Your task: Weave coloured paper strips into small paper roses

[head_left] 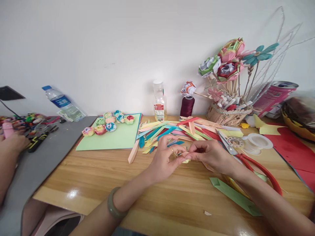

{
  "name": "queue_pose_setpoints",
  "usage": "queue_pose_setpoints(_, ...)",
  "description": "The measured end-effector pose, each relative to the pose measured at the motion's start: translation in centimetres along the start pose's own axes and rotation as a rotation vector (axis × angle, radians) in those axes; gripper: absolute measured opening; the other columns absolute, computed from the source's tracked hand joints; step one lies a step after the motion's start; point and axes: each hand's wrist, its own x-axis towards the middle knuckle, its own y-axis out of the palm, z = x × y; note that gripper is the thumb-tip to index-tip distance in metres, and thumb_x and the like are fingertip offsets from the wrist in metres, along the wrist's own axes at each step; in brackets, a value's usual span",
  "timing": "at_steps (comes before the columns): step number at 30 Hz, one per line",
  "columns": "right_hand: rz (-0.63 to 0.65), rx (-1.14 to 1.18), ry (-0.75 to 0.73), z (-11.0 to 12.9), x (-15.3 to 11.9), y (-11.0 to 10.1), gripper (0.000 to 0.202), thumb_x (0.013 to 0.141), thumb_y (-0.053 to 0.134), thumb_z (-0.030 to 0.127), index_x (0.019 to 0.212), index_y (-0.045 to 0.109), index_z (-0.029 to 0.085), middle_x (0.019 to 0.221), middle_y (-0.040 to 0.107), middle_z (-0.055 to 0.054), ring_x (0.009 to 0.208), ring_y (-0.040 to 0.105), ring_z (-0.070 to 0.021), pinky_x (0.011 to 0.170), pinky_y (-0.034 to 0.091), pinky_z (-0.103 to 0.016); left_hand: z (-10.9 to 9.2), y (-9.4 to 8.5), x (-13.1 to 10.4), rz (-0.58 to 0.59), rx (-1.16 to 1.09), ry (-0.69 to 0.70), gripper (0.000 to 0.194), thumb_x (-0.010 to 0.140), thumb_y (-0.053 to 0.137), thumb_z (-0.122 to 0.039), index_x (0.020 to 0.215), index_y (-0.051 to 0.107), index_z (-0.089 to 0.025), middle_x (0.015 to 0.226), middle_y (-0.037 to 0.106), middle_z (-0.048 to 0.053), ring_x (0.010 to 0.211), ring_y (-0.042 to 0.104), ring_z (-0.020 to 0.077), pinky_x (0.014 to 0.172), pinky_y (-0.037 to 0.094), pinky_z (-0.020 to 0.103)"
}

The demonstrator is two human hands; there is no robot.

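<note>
My left hand (163, 160), with a green bangle on its wrist and a ring, pinches a small folded paper piece (186, 157) between thumb and fingers. Opposite it, my right hand (210, 155) is closed on the same paper piece; thumb and forefinger meet at it. Pale peach and yellow show on the paper, but the fingers hide most of it. Just behind the hands lies a heap of folded paper strips (159, 131) in many colours. Red-handled scissors (256, 165) lie beside and partly beneath my right forearm, with a green folded strip (236, 195) nearby.
Several small paper flowers (100, 130) sit on green paper (110, 142). Behind the strips stand a clear bottle (159, 101), a purple thread spool (187, 106) and a basket of paper flowers (228, 114). Tape rolls (258, 142) lie right. At far left, another person's hand (17, 142) works over a grey mat (66, 144).
</note>
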Motion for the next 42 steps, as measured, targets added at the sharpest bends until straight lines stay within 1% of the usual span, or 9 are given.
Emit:
queue_pose_setpoints(2, 0.013, 0.023, 0.006, 0.1, 0.0, 0.0, 0.03, 0.071, 0.064, 0.045, 0.065, 0.062, 0.015, 0.063, 0.06, 0.0, 0.059, 0.051, -0.0118, 0.055, 0.036, -0.024, -0.1, 0.0, 0.1, 0.01, -0.019, -0.024, 0.01, 0.077, 0.059, -0.029, 0.083, 0.06, -0.02, 0.106, 0.044, 0.008, 0.114, 0.041, 0.0204, 0.099, 0.032, 0.04)
queue_pose_setpoints(5, 0.046, 0.057, 0.024, 0.3, 0.0, -0.1, 0.028, 0.07, 0.065, 0.043, 0.065, 0.064, 0.015, 0.062, 0.059, 0.001, 0.058, 0.049, -0.0107, 0.054, 0.036, -0.023, -0.3, -0.1, 0.2, 0.039, -0.089, -0.108, 0.012, 0.075, 0.061, -0.031, 0.077, 0.058, -0.02, 0.102, 0.045, 0.007, 0.11, 0.042, 0.0203, 0.098, 0.032, 0.039)
queue_pose_setpoints(9, 0.078, 0.093, 0.049, 0.3, 0.0, -0.1, 0.028, 0.069, 0.065, 0.043, 0.067, 0.065, 0.015, 0.062, 0.057, 0.001, 0.057, 0.048, -0.0098, 0.055, 0.036, -0.023, 0.0, -0.1, 0.3, 0.116, -0.221, -0.206, 0.013, 0.078, 0.057, -0.031, 0.073, 0.056, -0.019, 0.098, 0.046, 0.006, 0.106, 0.044, 0.0197, 0.096, 0.032, 0.037)
queue_pose_setpoints(14, 0.201, 0.095, 0.05, -0.2, 0.1, -0.4, 0.032, 0.075, 0.059, 0.044, 0.08, 0.069, 0.014, 0.069, 0.06, -0.001, 0.062, 0.048, -0.0103, 0.057, 0.038, -0.023, 0.5, 0.0, 0.3, 0.128, -0.302, -0.244, 0.013, 0.077, 0.056, -0.029, 0.07, 0.056, -0.018, 0.094, 0.048, 0.006, 0.106, 0.044, 0.0209, 0.096, 0.031, 0.037)
queue_pose_setpoints(16, 0.227, 0.099, 0.056, -0.2, 0.0, -0.5, 0.032, 0.076, 0.058, 0.044, 0.081, 0.069, 0.014, 0.071, 0.06, -0.002, 0.063, 0.049, -0.0105, 0.059, 0.038, -0.023, 0.4, 0.0, 0.3, 0.127, -0.318, -0.255, 0.014, 0.077, 0.056, -0.029, 0.069, 0.056, -0.018, 0.093, 0.048, 0.006, 0.105, 0.044, 0.021, 0.095, 0.031, 0.037)
queue_pose_setpoints(21, 0.184, 0.155, 0.121, -0.1, 0.0, -0.3, 0.03, 0.069, 0.064, 0.044, 0.072, 0.067, 0.013, 0.061, 0.056, 0.001, 0.057, 0.046, -0.0092, 0.056, 0.037, -0.023, 0.1, 0.0, 0.3, 0.127, -0.297, -0.262, 0.011, 0.076, 0.058, -0.026, 0.068, 0.056, -0.019, 0.092, 0.048, 0.005, 0.103, 0.045, 0.0204, 0.095, 0.032, 0.037)
queue_pose_setpoints(26, 0.135, 0.137, 0.188, 0.0, 0.1, 0.0, 0.033, 0.062, 0.069, 0.045, 0.064, 0.065, 0.013, 0.054, 0.052, 0.003, 0.052, 0.042, -0.0083, 0.051, 0.032, -0.023, 0.0, 0.0, 0.3, 0.135, -0.282, -0.267, 0.008, 0.075, 0.059, -0.021, 0.068, 0.057, -0.019, 0.092, 0.048, 0.004, 0.104, 0.044, 0.0204, 0.095, 0.032, 0.037)
queue_pose_setpoints(37, 0.09, 0.053, 0.177, -0.1, 0.2, 0.5, 0.036, 0.062, 0.067, 0.05, 0.06, 0.061, 0.014, 0.055, 0.05, 0.003, 0.052, 0.04, -0.0084, 0.048, 0.03, -0.022, 0.0, 0.1, 0.4, 0.128, -0.312, -0.267, 0.009, 0.074, 0.059, -0.018, 0.066, 0.055, -0.018, 0.089, 0.047, 0.004, 0.105, 0.043, 0.0207, 0.094, 0.033, 0.037)
queue_pose_setpoints(42, 0.091, 0.059, 0.139, -0.6, 0.2, 0.7, 0.034, 0.062, 0.068, 0.048, 0.059, 0.058, 0.015, 0.056, 0.051, 0.003, 0.052, 0.041, -0.0085, 0.048, 0.031, -0.021, -0.1, 0.1, 0.4, 0.122, -0.317, -0.258, 0.009, 0.074, 0.059, -0.018, 0.066, 0.055, -0.018, 0.088, 0.047, 0.004, 0.103, 0.044, 0.0203, 0.092, 0.034, 0.036)
